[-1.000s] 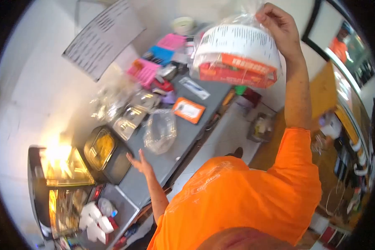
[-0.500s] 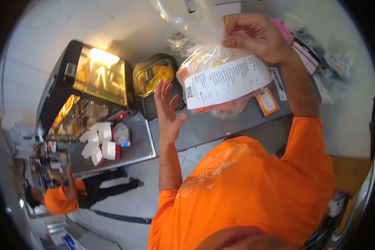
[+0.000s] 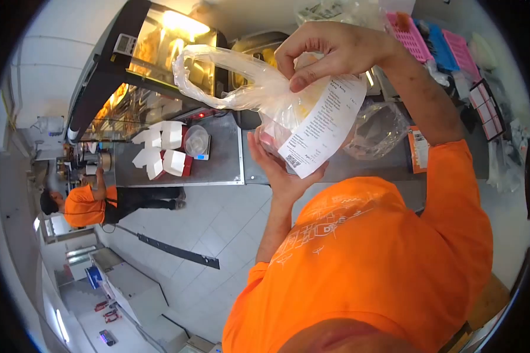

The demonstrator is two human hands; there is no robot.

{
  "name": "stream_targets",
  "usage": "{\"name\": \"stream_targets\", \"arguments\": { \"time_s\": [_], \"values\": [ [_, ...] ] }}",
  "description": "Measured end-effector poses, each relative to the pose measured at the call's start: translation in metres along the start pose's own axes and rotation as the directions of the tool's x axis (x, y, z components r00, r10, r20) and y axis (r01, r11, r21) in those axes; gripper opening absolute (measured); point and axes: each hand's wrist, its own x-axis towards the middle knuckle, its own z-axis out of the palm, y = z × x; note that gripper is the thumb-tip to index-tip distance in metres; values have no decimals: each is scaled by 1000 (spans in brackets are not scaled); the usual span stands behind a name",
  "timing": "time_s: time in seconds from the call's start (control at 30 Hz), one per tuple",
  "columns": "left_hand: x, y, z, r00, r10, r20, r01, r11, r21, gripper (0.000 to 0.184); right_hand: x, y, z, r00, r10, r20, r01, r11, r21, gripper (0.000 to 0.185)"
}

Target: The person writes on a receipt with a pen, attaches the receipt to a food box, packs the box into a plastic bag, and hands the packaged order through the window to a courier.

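Note:
A clear plastic bag with a long printed receipt on its front hangs tilted over the counter. My right hand pinches the gathered neck of the bag from above, and the bag's loose handles trail off to the left. Under the bag, my left hand cups its lower end, with the thumb by the receipt's bottom edge. Something reddish shows through the plastic near my left fingers. Behind the bag, a tray of yellow food is partly hidden.
A lit display warmer stands at the upper left. White and red boxes and round clear lids sit on the counter. A clear container, an orange card and pink baskets are rightward. A co-worker stands far left.
The bag has come down and turned, so the receipt now slants steeply. My left hand, spread and apart from it before, now supports it from below. The view has swung towards the warmer.

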Motion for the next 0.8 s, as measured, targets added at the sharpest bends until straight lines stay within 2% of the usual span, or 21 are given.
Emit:
{"name": "stream_targets", "arguments": {
  "time_s": [0.1, 0.2, 0.33, 0.4, 0.5, 0.57, 0.63, 0.8],
  "values": [
    [-9, -4, -2, 999, -34, -36, 35, 999, 36, 139, 12, 11, 2, 996, 41, 81, -43, 999, 22, 27],
    [-13, -2, -2, 997, -59, -54, 60, 998, 18, 139, 19, 10, 8, 990, 114, 78, -119, 991, 65, 26],
    [-17, -2, -3, 998, -43, -54, 46, 997, 65, 138, 23, 13, 14, 994, 74, 82, -82, 991, 101, 26],
    [-19, -2, -4, 997, -55, -62, 59, 996, 60, 137, 25, 9, 15, 981, 145, 128, -162, 978, 134, 26],
    [-23, 2, -6, 996, -61, -63, 66, 995, 80, 137, 29, 11, 21, 990, 71, 124, -88, 986, 138, 26],
    [-27, 5, -6, 997, -61, -57, 66, 992, 107, 137, 30, 9, 25, 989, 68, 128, -87, 986, 145, 25],
    [-31, 7, -6, 993, -99, -62, 100, 995, 12, 137, 31, 6, 29, 989, 65, 134, -86, 984, 154, 25],
    [-39, 6, -9, 995, -77, -56, 79, 996, 36, 136, 32, -1, 35, 982, 85, 171, -113, 979, 167, 26]
  ]
}}
